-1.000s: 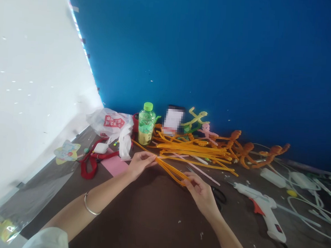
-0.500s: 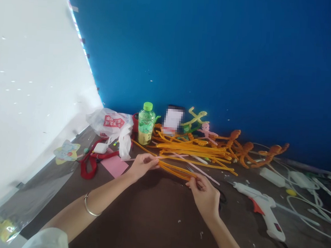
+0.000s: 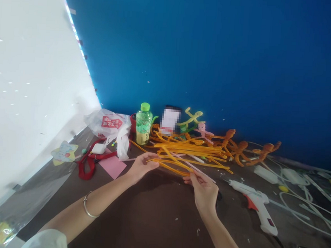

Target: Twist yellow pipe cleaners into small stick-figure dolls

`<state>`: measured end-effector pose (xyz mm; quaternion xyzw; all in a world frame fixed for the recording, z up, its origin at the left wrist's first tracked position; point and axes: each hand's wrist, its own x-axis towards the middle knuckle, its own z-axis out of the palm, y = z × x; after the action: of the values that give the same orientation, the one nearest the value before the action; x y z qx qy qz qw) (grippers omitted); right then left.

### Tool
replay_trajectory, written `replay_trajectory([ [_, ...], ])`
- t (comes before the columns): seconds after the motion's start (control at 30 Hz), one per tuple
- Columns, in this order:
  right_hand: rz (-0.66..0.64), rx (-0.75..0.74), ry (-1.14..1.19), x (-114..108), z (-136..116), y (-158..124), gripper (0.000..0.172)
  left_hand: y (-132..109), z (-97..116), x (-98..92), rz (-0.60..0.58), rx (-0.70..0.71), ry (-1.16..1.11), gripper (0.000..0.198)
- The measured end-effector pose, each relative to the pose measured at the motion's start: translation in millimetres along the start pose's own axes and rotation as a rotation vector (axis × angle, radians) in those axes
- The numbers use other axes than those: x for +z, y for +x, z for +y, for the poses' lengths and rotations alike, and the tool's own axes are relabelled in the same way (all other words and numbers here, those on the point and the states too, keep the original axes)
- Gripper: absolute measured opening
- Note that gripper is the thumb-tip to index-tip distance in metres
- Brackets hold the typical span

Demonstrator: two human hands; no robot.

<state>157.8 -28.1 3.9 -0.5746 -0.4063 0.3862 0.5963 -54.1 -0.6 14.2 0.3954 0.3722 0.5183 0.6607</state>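
Several orange pipe cleaners [image 3: 174,171] stretch between my two hands above the dark table. My left hand [image 3: 143,168] is closed on their left ends, thumb and fingers pinched together. The fingers of my right hand [image 3: 205,189] grip the other ends. One stem slants up and left from the right hand, apart from the rest. Just behind lies a pile of orange pipe cleaners [image 3: 192,149], with some pale pink stems among them.
A green-capped bottle [image 3: 143,124] and a plastic bag [image 3: 109,122] stand behind on the left. Pink paper [image 3: 112,166] lies left of my hands. At right are a glue gun [image 3: 254,202], white cables [image 3: 295,201] and orange pipe-cleaner figures [image 3: 242,149].
One pipe cleaner now angles up away from the bundle at its left end. My right hand has turned slightly and moved a little left. The whole view has shifted slightly.
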Motion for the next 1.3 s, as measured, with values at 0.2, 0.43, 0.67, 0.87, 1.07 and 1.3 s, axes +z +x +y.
replay_trajectory([
  [0.2, -0.025, 0.125, 0.169, 10, -3, -12, 0.026, -8, -6, 7.9, -0.141, -0.071, -0.068, 0.051],
  [0.43, 0.028, 0.196, 0.366, 18, -14, -19, 0.021, -13, -12, 12.6, -0.156, -0.062, -0.401, 0.062],
  [0.67, 0.006, 0.167, 0.361, 20, -15, -23, 0.021, -21, -20, 27.0, -0.244, -0.095, -0.271, 0.072],
  [0.87, -0.079, 0.025, 0.048, 23, -11, -29, 0.028, -13, -19, 52.6, -0.152, -0.055, -0.316, 0.059],
  [1.07, -0.079, -0.152, -0.207, 18, -4, -28, 0.022, 3, -9, 78.3, 0.038, -0.131, -0.545, 0.024],
  [1.3, -0.110, -0.312, -0.292, 12, -4, -26, 0.017, 22, -6, 74.3, 0.079, -0.157, -0.749, 0.031],
])
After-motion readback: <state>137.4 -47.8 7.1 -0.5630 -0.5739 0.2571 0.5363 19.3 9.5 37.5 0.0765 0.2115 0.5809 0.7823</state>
